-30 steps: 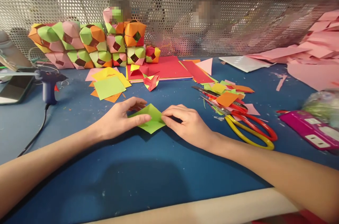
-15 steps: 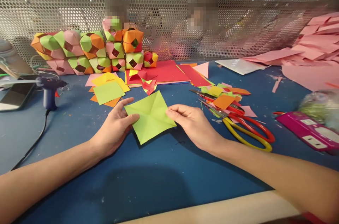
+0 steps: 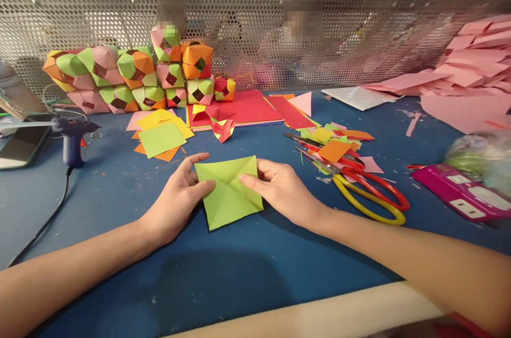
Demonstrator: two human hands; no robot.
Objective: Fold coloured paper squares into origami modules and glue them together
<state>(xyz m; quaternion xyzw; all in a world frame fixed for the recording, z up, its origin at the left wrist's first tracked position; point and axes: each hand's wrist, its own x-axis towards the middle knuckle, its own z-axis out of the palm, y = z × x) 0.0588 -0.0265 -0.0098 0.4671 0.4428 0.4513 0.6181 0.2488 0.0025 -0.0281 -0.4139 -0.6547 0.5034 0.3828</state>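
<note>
A square of lime-green paper [image 3: 229, 205], creased through its middle, is held just above the blue table between my two hands. My left hand [image 3: 179, 194] grips its left edge, thumb on top and fingers behind. On the opposite side, my right hand [image 3: 281, 189] pinches the paper with the thumb lying on its face; the fingers are partly hidden behind it. Beyond the paper sits a small folded red-and-yellow piece [image 3: 222, 130]. A stack of coloured squares with a green sheet [image 3: 163, 139] on top lies past my left hand.
Folded paper balls [image 3: 138, 67] are piled at the back left. A dark blue glue gun [image 3: 73, 141] stands at left, its cord trailing forward. Right of my hands lie scissors [image 3: 369, 199] among paper scraps. A magenta power strip [image 3: 459, 191] and pink papers [image 3: 475, 61] are farther right.
The green square has turned so its edges lie more level, and it has come slightly nearer. My right hand has shifted its hold from a corner to the right edge.
</note>
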